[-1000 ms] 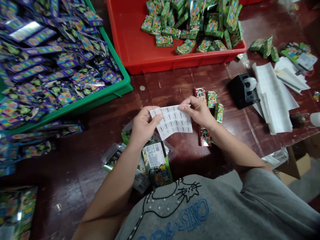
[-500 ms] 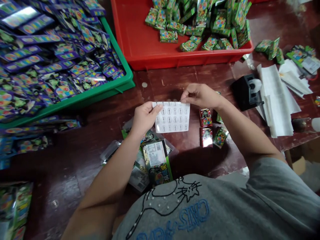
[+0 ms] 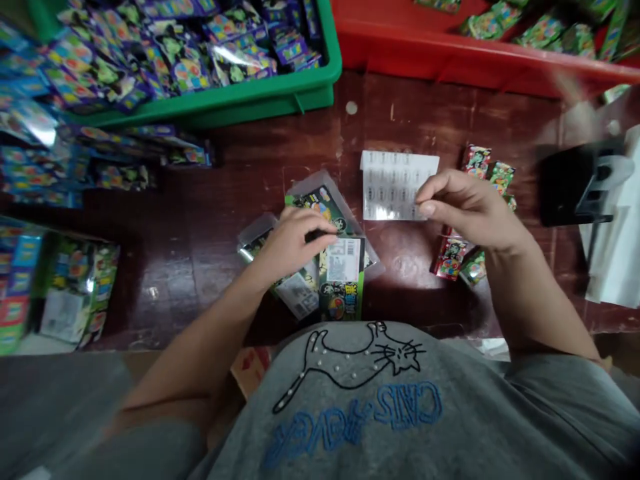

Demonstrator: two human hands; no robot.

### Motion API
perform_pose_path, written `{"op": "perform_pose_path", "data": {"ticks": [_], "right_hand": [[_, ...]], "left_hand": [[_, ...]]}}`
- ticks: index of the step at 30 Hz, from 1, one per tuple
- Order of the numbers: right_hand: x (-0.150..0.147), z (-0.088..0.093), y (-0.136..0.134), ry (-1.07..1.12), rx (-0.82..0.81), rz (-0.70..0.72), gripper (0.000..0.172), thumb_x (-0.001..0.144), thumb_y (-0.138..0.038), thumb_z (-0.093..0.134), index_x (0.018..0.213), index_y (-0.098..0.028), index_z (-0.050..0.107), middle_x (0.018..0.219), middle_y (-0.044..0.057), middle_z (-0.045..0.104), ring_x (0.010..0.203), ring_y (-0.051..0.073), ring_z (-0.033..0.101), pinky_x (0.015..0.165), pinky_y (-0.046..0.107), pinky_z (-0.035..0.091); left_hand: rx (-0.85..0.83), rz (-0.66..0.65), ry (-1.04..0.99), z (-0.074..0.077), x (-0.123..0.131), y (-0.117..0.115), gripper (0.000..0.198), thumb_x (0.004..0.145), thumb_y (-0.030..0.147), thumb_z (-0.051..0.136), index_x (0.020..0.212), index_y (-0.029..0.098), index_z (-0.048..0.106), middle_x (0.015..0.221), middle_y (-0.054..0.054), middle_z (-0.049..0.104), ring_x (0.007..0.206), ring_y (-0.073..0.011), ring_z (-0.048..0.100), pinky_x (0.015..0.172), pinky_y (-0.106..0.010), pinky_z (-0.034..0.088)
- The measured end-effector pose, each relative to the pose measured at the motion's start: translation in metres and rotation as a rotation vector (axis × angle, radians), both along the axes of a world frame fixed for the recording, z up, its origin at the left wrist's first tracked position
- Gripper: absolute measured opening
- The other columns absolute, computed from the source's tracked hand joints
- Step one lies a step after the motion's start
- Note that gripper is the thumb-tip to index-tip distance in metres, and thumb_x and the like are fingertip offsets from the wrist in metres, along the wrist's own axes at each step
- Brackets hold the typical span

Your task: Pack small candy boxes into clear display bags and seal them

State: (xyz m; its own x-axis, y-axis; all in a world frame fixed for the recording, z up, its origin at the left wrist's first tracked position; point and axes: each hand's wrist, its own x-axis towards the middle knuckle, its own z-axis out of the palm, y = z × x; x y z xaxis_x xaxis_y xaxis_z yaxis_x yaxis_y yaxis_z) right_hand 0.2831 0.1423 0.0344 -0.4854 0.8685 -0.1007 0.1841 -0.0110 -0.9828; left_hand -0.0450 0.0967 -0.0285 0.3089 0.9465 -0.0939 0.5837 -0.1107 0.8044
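Pinching the sticker sheet's [image 3: 394, 185] right edge between thumb and fingers, the right hand [image 3: 470, 212] holds it over the worktop [image 3: 200, 207], while left of the sheet the left hand [image 3: 291, 243] lies curled on clear packs [image 3: 343, 267], its grip impossible to tell.

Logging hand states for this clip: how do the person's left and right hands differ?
The left hand lies on the clear packets near the body; the right hand is farther out, by the small boxes. The left hand's fingers curl over a packet, grip unclear; the right hand pinches the sticker sheet at its right edge. Both are bare.
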Motion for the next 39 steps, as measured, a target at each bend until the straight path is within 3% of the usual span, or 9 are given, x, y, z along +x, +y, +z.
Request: {"op": "perform_pose_path", "data": {"ticks": [5, 11, 15, 18, 22, 30, 32, 35, 39], "right_hand": [[-0.061, -0.016, -0.014, 0.154, -0.166, 0.285, 0.048, 0.090, -0.043, 0.084, 0.125, -0.020, 0.060, 0.090, -0.002, 0.066, 0.079, 0.010, 0.061, 0.073, 0.026, 0.050], [-0.090, -0.033, -0.024, 0.023, -0.048, 0.436, 0.048, 0.094, -0.027, 0.074, 0.132, -0.018, 0.047, 0.094, -0.001, 0.065, 0.081, 0.011, 0.061, 0.072, 0.027, 0.047], [-0.091, -0.032, -0.034, -0.181, 0.174, 0.347, 0.057, 0.092, -0.020, 0.069, 0.142, -0.018, 0.043, 0.098, 0.000, 0.065, 0.080, 0.014, 0.060, 0.076, 0.032, 0.049], [-0.092, -0.028, -0.047, -0.357, 0.424, 0.263, 0.062, 0.098, -0.024, 0.066, 0.154, -0.021, 0.039, 0.108, 0.005, 0.069, 0.095, 0.022, 0.063, 0.093, 0.043, 0.049], [-0.095, -0.030, -0.068, -0.526, 0.670, 0.192, 0.058, 0.108, -0.031, 0.055, 0.162, -0.028, 0.037, 0.109, 0.003, 0.078, 0.108, 0.027, 0.061, 0.114, 0.054, 0.035], [-0.086, -0.032, -0.085, -0.431, 0.572, 0.163, 0.074, 0.111, -0.039, 0.048, 0.175, -0.025, 0.012, 0.127, 0.007, 0.078, 0.122, 0.030, 0.063, 0.122, 0.064, 0.034], [-0.071, -0.029, -0.088, -0.357, 0.550, 0.022, 0.078, 0.111, -0.045, 0.047, 0.175, -0.032, 0.005, 0.142, 0.010, 0.069, 0.132, 0.032, 0.060, 0.120, 0.065, 0.041], [-0.051, -0.032, -0.102, -0.259, 0.533, -0.318, 0.081, 0.109, -0.054, 0.048, 0.174, -0.040, 0.001, 0.157, 0.012, 0.052, 0.138, 0.032, 0.057, 0.109, 0.059, 0.055], [-0.055, -0.045, -0.125, -0.095, 0.402, -0.445, 0.085, 0.104, -0.059, 0.057, 0.171, -0.043, 0.006, 0.148, 0.011, 0.052, 0.120, 0.025, 0.065, 0.101, 0.050, 0.063]], "left_hand": [[-0.045, 0.019, -0.079, 0.010, -0.008, -0.038, 0.015, 0.091, 0.038, 0.076, 0.098, 0.026, 0.082, 0.110, -0.005, 0.081, 0.106, -0.0245, 0.071, 0.105, -0.042, 0.050], [-0.160, 0.079, -0.175, 0.023, 0.001, -0.042, 0.018, 0.087, 0.037, 0.077, 0.095, 0.021, 0.082, 0.093, -0.004, 0.083, 0.080, -0.0181, 0.074, 0.079, -0.032, 0.056], [-0.142, 0.108, -0.177, 0.025, 0.001, -0.043, 0.018, 0.086, 0.037, 0.078, 0.094, 0.022, 0.084, 0.095, -0.005, 0.084, 0.082, -0.0188, 0.076, 0.078, -0.032, 0.057], [-0.137, 0.099, -0.177, 0.027, -0.002, -0.044, 0.017, 0.086, 0.036, 0.077, 0.094, 0.022, 0.084, 0.095, -0.004, 0.085, 0.083, -0.0192, 0.077, 0.078, -0.032, 0.058], [-0.130, 0.049, -0.217, 0.026, -0.006, -0.044, 0.016, 0.086, 0.034, 0.076, 0.093, 0.022, 0.082, 0.095, -0.004, 0.084, 0.084, -0.0192, 0.077, 0.080, -0.032, 0.059], [-0.278, -0.019, -0.457, 0.022, -0.009, -0.034, 0.035, 0.066, 0.028, 0.095, 0.091, 0.020, 0.072, 0.083, -0.002, 0.072, 0.078, -0.0181, 0.072, 0.072, -0.032, 0.059], [-0.248, 0.074, -0.487, 0.027, -0.023, -0.031, 0.041, 0.065, 0.023, 0.096, 0.100, 0.019, 0.074, 0.087, -0.003, 0.073, 0.081, -0.0185, 0.072, 0.075, -0.032, 0.060], [-0.098, 0.371, -0.650, 0.032, -0.045, -0.037, 0.053, 0.064, 0.021, 0.097, 0.112, 0.020, 0.074, 0.099, -0.005, 0.078, 0.089, -0.0185, 0.071, 0.081, -0.031, 0.060], [-0.060, 0.557, -0.944, 0.020, -0.040, -0.075, 0.062, 0.061, 0.022, 0.101, 0.112, 0.026, 0.065, 0.095, 0.002, 0.075, 0.084, -0.0143, 0.067, 0.076, -0.027, 0.060]]}}
